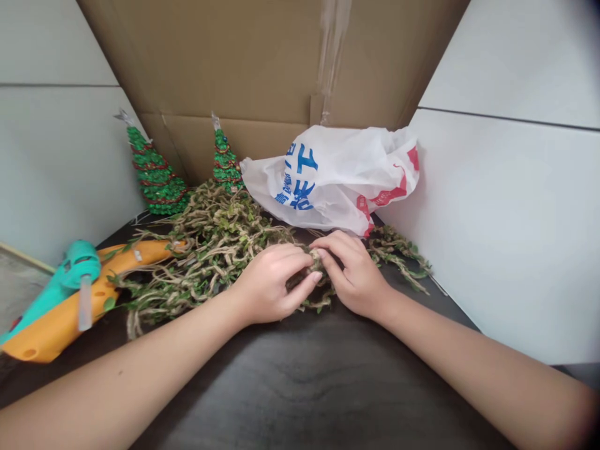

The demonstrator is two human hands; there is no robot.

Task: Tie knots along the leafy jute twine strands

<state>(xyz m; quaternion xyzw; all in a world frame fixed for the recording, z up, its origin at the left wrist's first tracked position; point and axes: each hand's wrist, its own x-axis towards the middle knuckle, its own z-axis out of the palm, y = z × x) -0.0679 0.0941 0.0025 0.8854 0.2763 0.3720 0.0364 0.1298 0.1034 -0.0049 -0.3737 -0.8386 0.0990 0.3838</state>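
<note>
Both hands meet at the front edge of a tangled pile of jute twine garland with small green leaves (220,244). My left hand (274,281) is closed, its thumb and fingers pinching a section of twine garland (315,259). From the other side my right hand (354,275) grips the same section, with thumb and fingertips close to the left ones. The fingers partly cover the held section. More leafy twine (398,250) lies beyond the right wrist.
A white plastic bag with blue and red print (347,175) lies behind the hands. Two small green Christmas trees, one left (154,175) and one nearer the middle (226,159), stand at the back. At left are a teal glue gun (77,262) and a long orange object (60,325). Cardboard (225,56) rises behind.
</note>
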